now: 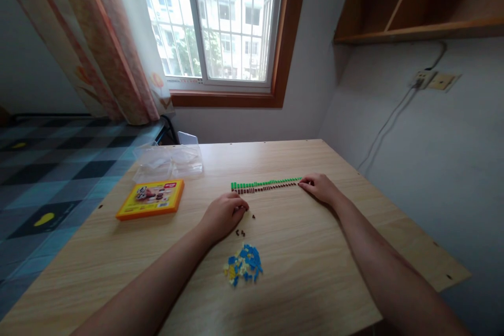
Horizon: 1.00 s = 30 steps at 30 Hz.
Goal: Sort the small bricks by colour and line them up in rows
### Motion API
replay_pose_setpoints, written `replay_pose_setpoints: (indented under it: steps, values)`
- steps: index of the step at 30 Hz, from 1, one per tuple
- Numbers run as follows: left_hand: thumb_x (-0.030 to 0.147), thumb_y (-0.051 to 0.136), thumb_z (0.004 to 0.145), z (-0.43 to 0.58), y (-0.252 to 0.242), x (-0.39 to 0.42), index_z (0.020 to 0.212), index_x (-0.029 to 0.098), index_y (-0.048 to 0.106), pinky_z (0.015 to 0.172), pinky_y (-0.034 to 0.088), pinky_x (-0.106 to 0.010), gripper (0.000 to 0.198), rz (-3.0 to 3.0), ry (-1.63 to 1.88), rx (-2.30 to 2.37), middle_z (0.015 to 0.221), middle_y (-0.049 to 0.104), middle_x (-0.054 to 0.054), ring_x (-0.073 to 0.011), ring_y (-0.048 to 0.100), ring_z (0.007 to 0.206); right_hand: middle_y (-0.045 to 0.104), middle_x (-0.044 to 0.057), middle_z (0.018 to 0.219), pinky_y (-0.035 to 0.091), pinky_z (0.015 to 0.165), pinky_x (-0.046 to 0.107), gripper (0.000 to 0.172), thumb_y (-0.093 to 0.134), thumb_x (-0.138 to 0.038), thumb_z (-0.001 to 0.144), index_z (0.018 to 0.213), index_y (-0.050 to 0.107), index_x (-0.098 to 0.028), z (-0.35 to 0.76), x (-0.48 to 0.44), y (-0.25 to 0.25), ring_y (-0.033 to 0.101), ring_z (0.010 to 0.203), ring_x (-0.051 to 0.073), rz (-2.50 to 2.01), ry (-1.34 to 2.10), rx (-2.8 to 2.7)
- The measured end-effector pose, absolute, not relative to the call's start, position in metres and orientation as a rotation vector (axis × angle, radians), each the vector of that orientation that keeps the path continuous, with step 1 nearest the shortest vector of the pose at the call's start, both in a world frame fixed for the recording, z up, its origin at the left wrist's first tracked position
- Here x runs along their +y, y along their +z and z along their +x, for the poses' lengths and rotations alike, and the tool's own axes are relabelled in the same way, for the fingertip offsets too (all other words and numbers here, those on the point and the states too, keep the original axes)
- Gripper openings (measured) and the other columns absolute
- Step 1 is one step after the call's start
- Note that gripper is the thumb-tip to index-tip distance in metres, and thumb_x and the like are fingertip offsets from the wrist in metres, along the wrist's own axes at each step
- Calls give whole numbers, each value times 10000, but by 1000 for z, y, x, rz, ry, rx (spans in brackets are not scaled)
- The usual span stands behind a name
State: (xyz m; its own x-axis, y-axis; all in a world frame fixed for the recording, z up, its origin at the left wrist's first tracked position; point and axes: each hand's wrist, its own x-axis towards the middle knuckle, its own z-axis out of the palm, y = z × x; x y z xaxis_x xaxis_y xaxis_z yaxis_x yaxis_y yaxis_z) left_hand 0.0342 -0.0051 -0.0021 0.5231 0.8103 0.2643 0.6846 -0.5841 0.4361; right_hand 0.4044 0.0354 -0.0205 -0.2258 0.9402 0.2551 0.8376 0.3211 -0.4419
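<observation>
Two long rows of tiny building bricks run across the table, a green row [268, 183] behind a brown row [271, 187]. At the right end of the brown row, my right hand [321, 188] has its thumb and finger pinched together at a tiny brown brick. My left hand [225, 215] rests on the table in front of the rows' left end, its fingers curled together; what they hold, if anything, is hidden. A loose brown brick [253, 216] lies just right of it, and a few more brown bricks [240, 233] lie nearer me.
A pile of blue, yellow and cream bricks [244, 263] lies between my forearms. To the left are an orange-yellow box [151, 199] and clear plastic trays [169, 161]. The wooden table [307, 268] meets a wall below a window; a bed [59, 168] stands at left.
</observation>
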Motion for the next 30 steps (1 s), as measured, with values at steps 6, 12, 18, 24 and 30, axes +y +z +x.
replay_pose_setpoints:
  steps: [6,12,18,24,30]
  values:
    - [172,589,881,35,-2,-5,859,232,763,836,509,-308,186,2482,644,1250,952,716,-41,-191,653,909,772,70,939,488,785,325,248,587,-347,927,925,792,-208,404,38,-21,683,866,228,-1557,227,-2150]
    - [177,586,888,34,-4,-4,866,232,765,826,514,-305,188,2489,653,1236,952,714,-43,-188,657,898,776,68,955,498,790,328,253,585,-360,928,936,794,-219,403,38,-22,686,880,227,-1558,215,-2143]
    - [176,581,885,34,-6,-3,867,237,762,835,511,-307,191,2483,648,1240,961,711,-37,-191,658,905,777,61,953,503,778,321,237,603,-353,919,934,797,-218,403,39,-24,692,870,226,-1566,207,-2105]
    - [182,579,892,34,-5,-3,870,236,762,838,508,-315,193,2486,641,1234,955,711,-37,-193,656,904,777,60,957,499,778,325,240,602,-352,918,939,798,-216,403,39,-23,691,882,229,-1560,233,-2101]
    - [178,583,891,34,-4,-4,866,233,761,836,505,-316,188,2477,635,1246,964,710,-38,-193,653,909,774,53,958,488,768,314,233,607,-343,913,953,802,-222,403,38,-23,683,864,217,-1563,243,-2103]
